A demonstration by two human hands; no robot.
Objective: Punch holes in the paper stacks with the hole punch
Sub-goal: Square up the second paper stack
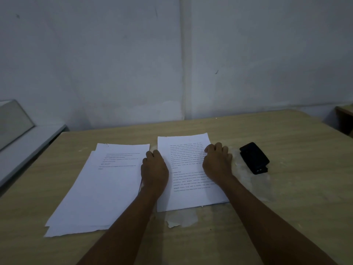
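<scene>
Two stacks of printed white paper lie side by side on the wooden table [267, 217]. The left stack [99, 188] is slightly fanned at its near corner. The right stack [183, 165] carries dense text. My left hand [154, 169] rests palm down in the gap between the stacks, on the left edge of the right stack. My right hand [216, 161] lies palm down on that stack's right edge, fingers curled toward the text. A black hole punch [254, 157] sits on the table just right of my right hand, untouched.
Patches of peeled veneer [181, 219] mark the table in front of the right stack and around the punch. A white wall [172, 64] stands behind the table. A white ledge with a leaning glass pane [13, 123] is at the left, and another wooden surface [345, 115] at the far right.
</scene>
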